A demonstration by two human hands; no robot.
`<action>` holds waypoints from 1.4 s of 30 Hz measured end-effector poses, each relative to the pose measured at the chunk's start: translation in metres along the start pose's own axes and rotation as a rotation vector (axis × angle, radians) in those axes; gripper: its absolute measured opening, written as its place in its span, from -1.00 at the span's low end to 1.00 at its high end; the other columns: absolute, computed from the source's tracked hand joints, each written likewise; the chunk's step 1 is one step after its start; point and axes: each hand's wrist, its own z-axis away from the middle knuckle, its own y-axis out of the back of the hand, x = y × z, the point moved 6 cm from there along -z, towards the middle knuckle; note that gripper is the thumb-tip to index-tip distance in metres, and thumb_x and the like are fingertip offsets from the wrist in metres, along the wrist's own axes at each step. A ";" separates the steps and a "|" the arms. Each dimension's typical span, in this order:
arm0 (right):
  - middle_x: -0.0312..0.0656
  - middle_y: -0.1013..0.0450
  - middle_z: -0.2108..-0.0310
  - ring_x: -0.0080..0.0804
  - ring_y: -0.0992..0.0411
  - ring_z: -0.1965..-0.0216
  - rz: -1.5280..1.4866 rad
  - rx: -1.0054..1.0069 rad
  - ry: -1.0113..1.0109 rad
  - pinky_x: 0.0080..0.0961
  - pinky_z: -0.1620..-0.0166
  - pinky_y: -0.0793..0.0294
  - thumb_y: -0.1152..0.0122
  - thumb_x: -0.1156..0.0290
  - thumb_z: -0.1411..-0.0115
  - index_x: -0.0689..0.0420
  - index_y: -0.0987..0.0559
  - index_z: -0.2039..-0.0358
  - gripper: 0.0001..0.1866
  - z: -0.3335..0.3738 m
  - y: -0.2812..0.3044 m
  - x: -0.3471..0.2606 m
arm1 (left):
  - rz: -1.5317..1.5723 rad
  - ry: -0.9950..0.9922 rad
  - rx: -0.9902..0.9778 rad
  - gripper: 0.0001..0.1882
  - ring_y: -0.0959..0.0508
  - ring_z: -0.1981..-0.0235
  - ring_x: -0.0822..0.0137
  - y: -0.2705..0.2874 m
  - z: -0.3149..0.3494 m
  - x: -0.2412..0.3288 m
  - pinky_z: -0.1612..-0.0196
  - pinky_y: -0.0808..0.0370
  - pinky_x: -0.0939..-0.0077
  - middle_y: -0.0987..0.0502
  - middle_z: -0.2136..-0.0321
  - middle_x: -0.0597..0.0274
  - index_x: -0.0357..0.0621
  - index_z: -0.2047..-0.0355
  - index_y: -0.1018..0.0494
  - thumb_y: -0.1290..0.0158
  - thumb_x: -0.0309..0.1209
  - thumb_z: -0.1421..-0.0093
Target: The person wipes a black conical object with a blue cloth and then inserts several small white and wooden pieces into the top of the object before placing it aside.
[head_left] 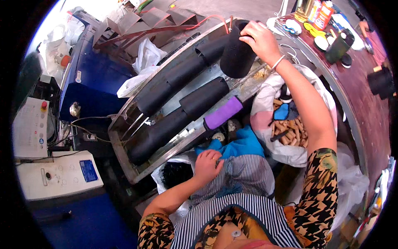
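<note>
My right hand (262, 39) reaches to the far side and is closed on the upper end of a black tube (237, 58), fingers around its rim. That tube stands tilted at the far right end of a long metal trough (124, 164). Two rows of similar black cylinders lie along the trough, among them one in the middle (205, 94) and one at the near left (155, 141). A purple roll (224, 113) rests along the trough's near edge. My left hand (208, 167) lies on my striped apron (248, 172) over my thigh, fingers loosely stretched, holding nothing.
A white sack (286, 155) with several tan pieces (294, 130) stands right of my lap. Beyond it curves a reddish table (369, 128) with bottles and small items. On the left are blue machine cabinets (97, 89) and a control panel (62, 174). White plastic bags (145, 62) hang near the trough.
</note>
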 end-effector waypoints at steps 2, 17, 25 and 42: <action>-0.24 -0.45 0.35 -0.19 -0.42 0.25 0.003 -0.164 -0.024 -0.31 0.16 -0.42 -0.27 0.29 -0.04 0.10 -0.57 0.43 -0.83 -0.014 0.030 -0.025 | -0.036 0.002 0.007 -0.73 -0.48 0.04 0.12 -0.002 0.002 0.009 -0.03 -0.37 0.18 -0.54 0.18 0.20 -0.10 0.25 -0.51 -0.13 -0.24 -0.09; -0.29 -0.45 0.31 -0.27 -0.40 0.07 0.288 -0.179 -0.240 -0.06 -0.04 -0.30 -0.07 0.34 -0.06 -0.05 -0.57 0.38 -0.87 0.124 0.066 -0.141 | 0.145 -0.140 0.563 -0.59 -0.37 -0.13 -0.03 0.109 -0.150 0.076 -0.22 -0.26 0.22 -0.40 -0.07 -0.07 -0.29 -0.07 -0.34 0.00 -0.33 -0.28; -0.21 -0.51 0.18 -0.24 -0.38 -0.06 0.008 -0.042 -0.127 -0.06 -0.24 -0.22 -0.10 0.37 -0.02 0.05 -0.60 0.29 -0.77 0.138 0.063 -0.192 | -0.323 0.283 0.257 -0.31 -0.44 -0.07 -0.02 0.087 -0.256 0.095 -0.08 -0.37 -0.02 -0.48 0.02 -0.02 -0.26 0.00 -0.44 -0.11 0.09 -0.07; -0.09 -0.46 0.28 -0.09 -0.46 0.25 0.492 -0.511 -0.689 -0.18 0.18 -0.49 -0.06 0.36 -0.17 0.19 -0.54 0.49 -0.81 0.344 0.099 0.033 | 0.215 0.368 0.307 -0.46 -0.55 0.08 -0.07 0.109 -0.250 -0.010 -0.03 -0.42 0.24 -0.54 0.12 -0.19 -0.43 0.05 -0.44 -0.11 -0.12 -0.21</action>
